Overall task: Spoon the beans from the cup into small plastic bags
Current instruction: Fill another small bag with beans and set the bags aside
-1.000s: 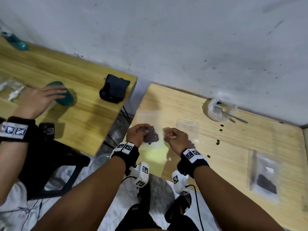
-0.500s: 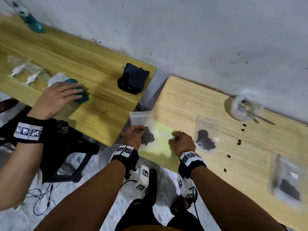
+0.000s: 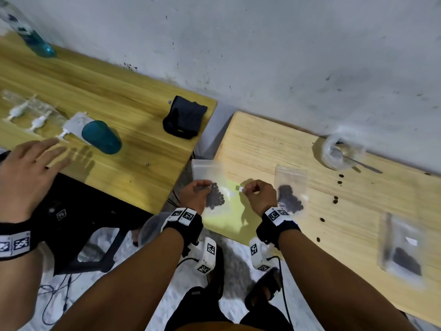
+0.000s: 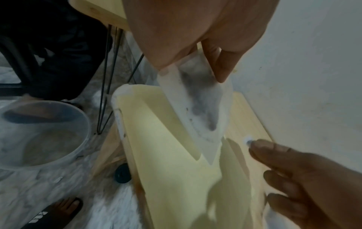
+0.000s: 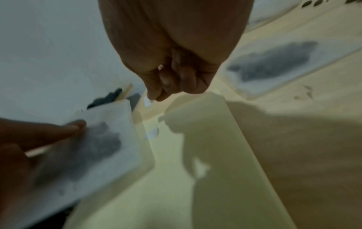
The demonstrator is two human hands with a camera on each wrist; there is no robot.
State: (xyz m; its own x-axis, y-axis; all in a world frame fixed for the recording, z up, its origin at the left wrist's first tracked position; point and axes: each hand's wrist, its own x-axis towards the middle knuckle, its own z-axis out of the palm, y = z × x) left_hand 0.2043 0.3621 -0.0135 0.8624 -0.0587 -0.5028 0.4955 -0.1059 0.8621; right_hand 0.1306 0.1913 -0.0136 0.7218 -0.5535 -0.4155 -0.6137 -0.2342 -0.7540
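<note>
Three bags filled — left hand (image 3: 195, 193) pinches the newest bag (image 3: 214, 185), right hand (image 3: 259, 195) pinches a small label (image 3: 239, 189); cup (image 3: 338, 151) looks empty.

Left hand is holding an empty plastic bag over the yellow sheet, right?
Not empty. The head view shows the plastic bag that the left hand holds has dark beans inside. It is over the yellow sheet, as you said.
</note>
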